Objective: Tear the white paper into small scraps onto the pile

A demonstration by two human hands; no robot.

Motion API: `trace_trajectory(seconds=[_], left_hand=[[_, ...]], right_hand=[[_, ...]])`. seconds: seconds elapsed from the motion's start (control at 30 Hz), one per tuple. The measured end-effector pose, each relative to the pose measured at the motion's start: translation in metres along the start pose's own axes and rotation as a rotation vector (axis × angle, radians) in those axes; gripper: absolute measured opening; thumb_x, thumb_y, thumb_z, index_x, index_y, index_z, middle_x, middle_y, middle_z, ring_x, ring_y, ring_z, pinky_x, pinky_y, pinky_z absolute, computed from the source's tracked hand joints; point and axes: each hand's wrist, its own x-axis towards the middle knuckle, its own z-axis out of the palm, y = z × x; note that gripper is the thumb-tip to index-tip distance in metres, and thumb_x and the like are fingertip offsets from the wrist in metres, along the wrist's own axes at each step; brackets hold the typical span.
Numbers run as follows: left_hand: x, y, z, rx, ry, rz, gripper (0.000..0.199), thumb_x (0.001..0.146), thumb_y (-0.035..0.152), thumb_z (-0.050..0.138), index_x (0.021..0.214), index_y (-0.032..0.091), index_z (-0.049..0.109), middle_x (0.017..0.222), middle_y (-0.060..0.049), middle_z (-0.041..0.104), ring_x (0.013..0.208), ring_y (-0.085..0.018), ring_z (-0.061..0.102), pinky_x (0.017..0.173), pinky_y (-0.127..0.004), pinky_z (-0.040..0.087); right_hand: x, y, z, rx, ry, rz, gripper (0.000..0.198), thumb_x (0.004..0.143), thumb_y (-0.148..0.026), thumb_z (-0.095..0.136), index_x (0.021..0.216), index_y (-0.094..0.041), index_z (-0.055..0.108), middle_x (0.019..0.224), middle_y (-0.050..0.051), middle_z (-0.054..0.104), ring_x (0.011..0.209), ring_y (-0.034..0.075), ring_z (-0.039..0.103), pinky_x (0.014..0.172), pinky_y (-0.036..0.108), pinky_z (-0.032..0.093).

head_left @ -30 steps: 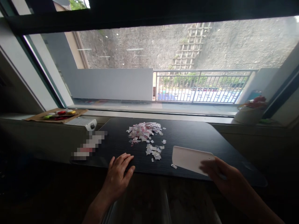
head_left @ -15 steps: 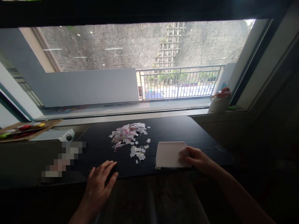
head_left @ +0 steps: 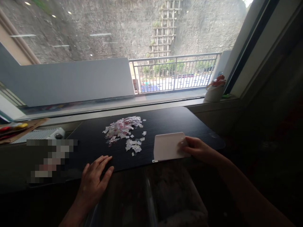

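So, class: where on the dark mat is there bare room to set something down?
Bare: the mat's far right, between scraps and cup; also the left part, beyond the left hand. Crowded: the middle, scraps beside the white card under the right hand.

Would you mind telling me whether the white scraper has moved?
Yes: the white scraper has slid left along the table, closer to the paper scraps.

White cup on windowsill, white heater, cardboard sheet, balcony railing
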Motion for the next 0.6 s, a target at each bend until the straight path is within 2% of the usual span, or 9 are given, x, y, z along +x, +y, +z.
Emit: trace_trajectory(seconds=[0.13, 0.27, 0.47, 0.6], left_hand=[[0.002, -0.002, -0.001, 0.001, 0.019, 0.010, 0.044, 0.086, 0.048, 0.035, 0.118, 0.026, 0.056, 0.124, -0.008, 0.060, 0.121, -0.027, 0.051, 0.106, -0.055, 0.027], [0.002, 0.004, -0.004, -0.021, -0.018, -0.010, 0.044, 0.085, 0.048, 0.037, 0.117, 0.025, 0.057, 0.123, -0.008, 0.061, 0.121, -0.028, 0.051, 0.105, -0.057, 0.028], [-0.002, 0.003, 0.004, -0.014, 0.049, -0.013, 0.041, 0.087, 0.043, 0.037, 0.119, 0.027, 0.056, 0.124, -0.006, 0.060, 0.122, -0.025, 0.049, 0.108, -0.053, 0.026], [-0.002, 0.001, 0.006, -0.034, 0.045, -0.020, 0.040, 0.087, 0.044, 0.037, 0.118, 0.028, 0.057, 0.124, -0.005, 0.061, 0.122, -0.024, 0.050, 0.107, -0.055, 0.027]], right_hand=[[0.010, 0.005, 0.005, -0.058, 0.065, -0.027, 0.021, 0.065, -0.029, 0.069, 0.082, -0.016, 0.066, 0.077, 0.001, 0.069, 0.073, 0.018, 0.064, 0.066, 0.028, 0.049], [0.013, 0.004, 0.011, -0.046, 0.013, 0.001, 0.020, 0.064, -0.026, 0.069, 0.080, -0.016, 0.066, 0.077, 0.000, 0.069, 0.073, 0.017, 0.063, 0.066, 0.027, 0.048], [0.000, 0.000, 0.005, -0.030, -0.041, 0.012, 0.021, 0.066, -0.027, 0.071, 0.083, -0.015, 0.067, 0.078, 0.001, 0.070, 0.075, 0.018, 0.064, 0.066, 0.027, 0.049], [-0.002, 0.004, -0.001, -0.046, 0.000, -0.024, 0.026, 0.069, -0.035, 0.072, 0.086, -0.016, 0.067, 0.081, 0.003, 0.070, 0.076, 0.020, 0.065, 0.068, 0.030, 0.051]])
